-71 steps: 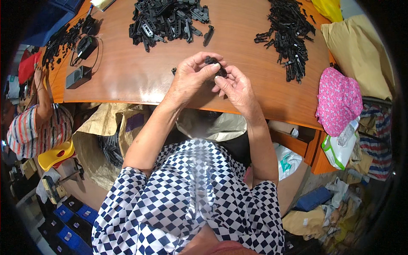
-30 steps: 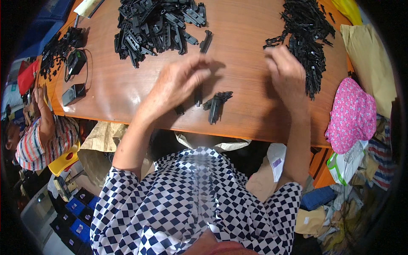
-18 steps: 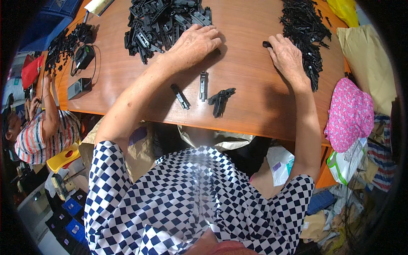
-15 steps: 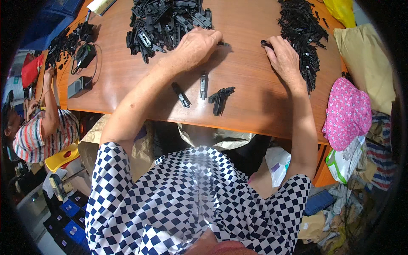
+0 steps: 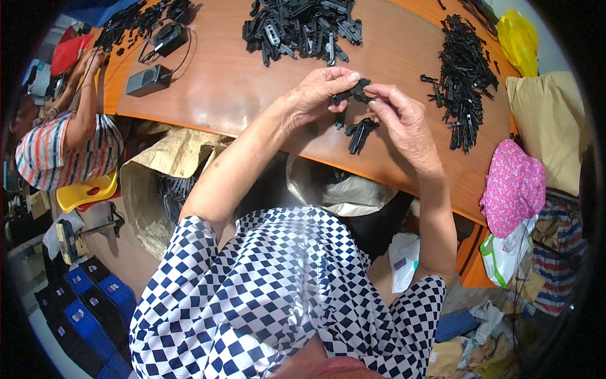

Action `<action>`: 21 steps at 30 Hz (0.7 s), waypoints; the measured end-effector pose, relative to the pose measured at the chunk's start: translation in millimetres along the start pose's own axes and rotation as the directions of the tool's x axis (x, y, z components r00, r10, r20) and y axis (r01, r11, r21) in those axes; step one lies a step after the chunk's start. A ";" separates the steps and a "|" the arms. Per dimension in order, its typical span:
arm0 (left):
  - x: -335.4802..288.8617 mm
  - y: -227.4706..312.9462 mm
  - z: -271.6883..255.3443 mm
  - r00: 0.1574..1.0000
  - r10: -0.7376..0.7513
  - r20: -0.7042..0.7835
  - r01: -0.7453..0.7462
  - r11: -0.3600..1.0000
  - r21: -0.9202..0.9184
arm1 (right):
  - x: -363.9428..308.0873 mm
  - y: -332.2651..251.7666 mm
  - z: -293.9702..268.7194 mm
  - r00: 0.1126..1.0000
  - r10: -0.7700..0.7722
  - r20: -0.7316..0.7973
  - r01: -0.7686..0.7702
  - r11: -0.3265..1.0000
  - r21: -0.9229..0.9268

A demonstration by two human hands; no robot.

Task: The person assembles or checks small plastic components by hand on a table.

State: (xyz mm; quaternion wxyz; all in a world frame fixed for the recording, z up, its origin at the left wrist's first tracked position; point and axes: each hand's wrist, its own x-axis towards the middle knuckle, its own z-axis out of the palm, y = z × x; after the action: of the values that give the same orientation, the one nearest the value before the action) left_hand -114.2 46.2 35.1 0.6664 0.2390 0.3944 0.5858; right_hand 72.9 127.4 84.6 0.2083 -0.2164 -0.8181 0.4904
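Observation:
My left hand (image 5: 315, 96) is closed on a black plastic part (image 5: 344, 96), which sticks out between thumb and fingers above the table. Against the part's right end, the fingertips of my right hand (image 5: 403, 123) are pinched together; any small piece between them is too small to name. Just below the hands, a few black plastic pieces (image 5: 362, 135) lie crossed on the wooden table (image 5: 208, 76). Another slim piece (image 5: 340, 119) shows partly under my left hand. Beyond it spreads a heap of long black plastic parts (image 5: 303, 31).
A pile of thinner black parts (image 5: 466, 82) lies to the right. Chargers with cords (image 5: 148, 80) stand at the left, near a co-worker in a striped shirt (image 5: 69, 148). A pink flowered hat (image 5: 514, 186) sits at the right edge; an open sack (image 5: 158, 189) stands below.
My hands have come together from apart, the right one leaving the right-hand pile. They now meet at the black part. The whole view has shifted somewhat.

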 end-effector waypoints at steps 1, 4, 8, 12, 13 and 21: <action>-5.1 1.7 3.2 1.000 0.005 0.000 -0.005 1.000 -0.005 | -1.2 -2.3 5.4 1.000 -0.001 0.005 0.002 1.000 -0.005; -18.7 4.3 6.6 0.999 0.001 -0.037 0.001 0.999 0.048 | -4.2 -8.5 20.1 0.965 -0.261 0.016 0.260 0.950 -0.172; -26.9 6.9 -4.3 0.999 0.002 0.047 -0.010 0.985 0.173 | -11.7 -18.0 39.1 0.970 -0.240 -0.043 0.224 0.948 -0.224; -35.6 7.6 9.4 0.995 0.077 -0.061 -0.066 0.982 0.175 | -18.9 -19.9 55.1 0.953 -0.163 -0.255 0.109 0.972 -0.210; -41.7 4.7 12.7 0.994 0.085 -0.067 -0.072 0.982 0.176 | -20.4 -21.9 58.2 0.953 -0.169 -0.250 0.118 0.971 -0.208; -68.0 -35.6 3.5 0.739 0.673 -0.013 -0.614 0.681 0.399 | -31.1 -39.8 124.7 0.866 0.113 -0.487 -0.013 0.979 0.203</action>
State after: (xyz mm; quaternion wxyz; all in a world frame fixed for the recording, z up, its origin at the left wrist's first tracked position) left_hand -90.5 -26.3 26.1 0.3262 0.4359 0.4389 0.7148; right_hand 23.4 4.3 62.2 0.4149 -0.3402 -0.6783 0.5020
